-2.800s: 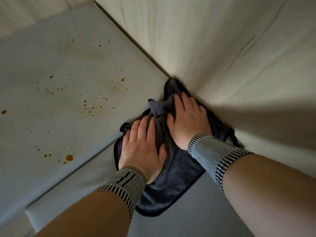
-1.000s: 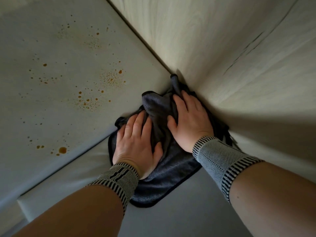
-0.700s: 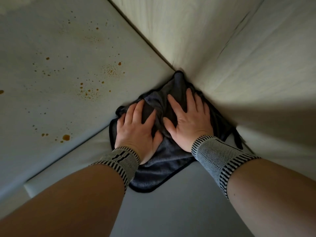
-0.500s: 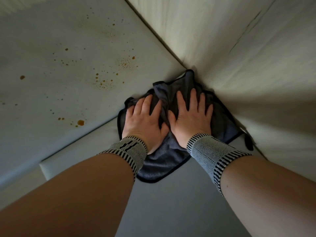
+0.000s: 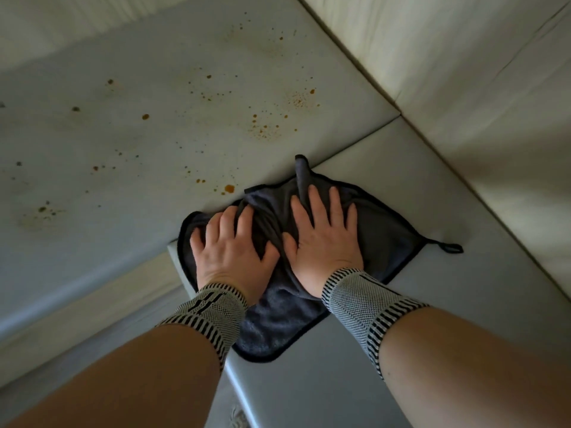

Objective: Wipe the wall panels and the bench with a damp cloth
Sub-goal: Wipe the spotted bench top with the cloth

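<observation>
A dark grey cloth lies spread on the pale grey bench, bunched into a ridge between my hands. My left hand presses on the cloth's left part at the bench's left end. My right hand presses flat on its middle with fingers spread. Both wrists wear striped grey bands. The cloth's far corner touches the seam under a pale wall panel that is speckled with orange-brown spots. Another pale wall panel rises along the bench's right side.
The cloth's small hanging loop lies on the bench to the right. The bench's front edge runs down between my forearms. A lighter strip runs below the spotted panel at lower left.
Both hands have slid the cloth out of the corner towards me and to the bench's left end. The corner where the panels meet is now uncovered, and the cloth lies flatter.
</observation>
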